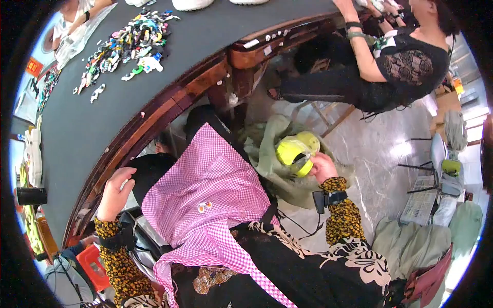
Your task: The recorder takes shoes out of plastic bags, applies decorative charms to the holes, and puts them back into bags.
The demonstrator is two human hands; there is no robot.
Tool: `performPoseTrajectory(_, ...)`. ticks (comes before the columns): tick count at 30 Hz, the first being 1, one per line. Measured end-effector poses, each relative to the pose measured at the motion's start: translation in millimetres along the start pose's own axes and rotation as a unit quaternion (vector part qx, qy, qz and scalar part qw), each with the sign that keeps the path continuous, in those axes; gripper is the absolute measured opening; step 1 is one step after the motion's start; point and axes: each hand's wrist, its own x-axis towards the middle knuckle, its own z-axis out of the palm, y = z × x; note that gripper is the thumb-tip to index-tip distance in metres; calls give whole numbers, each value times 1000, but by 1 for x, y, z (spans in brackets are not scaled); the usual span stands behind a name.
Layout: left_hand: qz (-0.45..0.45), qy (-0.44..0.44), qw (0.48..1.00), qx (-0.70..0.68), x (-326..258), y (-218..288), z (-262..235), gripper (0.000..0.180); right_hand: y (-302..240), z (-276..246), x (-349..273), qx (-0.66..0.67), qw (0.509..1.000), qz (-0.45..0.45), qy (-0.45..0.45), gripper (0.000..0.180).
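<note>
Pinching yellow piece (287, 152) in right hand (325, 169), over green sack (292, 192); holding left hand (116, 195) half-open near edge of surface (102, 123).
Gripping near side of yellow piece with right fingers (316, 164) pressed together on it, right of pink checked apron (205, 177). Can't tell whether touching sack as well. Holding left fingers (123, 174) loosely curled, thumb set apart. Wearing black wristbands (336, 197) on both arms. Can also see multicoloured heap (136, 43) of small pieces on surface, white shoes (192, 4) at top, co-worker (411, 64) in black at upper right.
</note>
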Motion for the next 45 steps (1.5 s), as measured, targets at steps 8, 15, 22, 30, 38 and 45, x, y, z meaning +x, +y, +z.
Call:
performPoseTrajectory(8, 16, 77, 996, 33, -24, 4, -34, 27, -150, 85, -51, 25, 969, -226, -92, 34)
performPoseTrajectory(15, 20, 125, 992, 24, -56, 22, -66, 26, -246, 148, -111, -3, 917, -335, -216, 33)
performPoseTrajectory(22, 112, 134, 983, 49, -80, 27, -88, 27, -312, 197, -138, 24, 881, -377, -285, 34)
performPoseTrajectory(30, 109, 133, 984, -36, -80, 55, -100, 46, -347, 336, -157, -8, 827, -397, -397, 24)
performPoseTrajectory(38, 211, 278, 933, -89, -56, 113, -105, 83, -326, 454, -149, -182, 759, -412, -469, 14)
performPoseTrajectory(45, 194, 259, 855, -405, -30, 130, -100, 101, -276, 516, -144, -238, 718, -406, -513, 13)
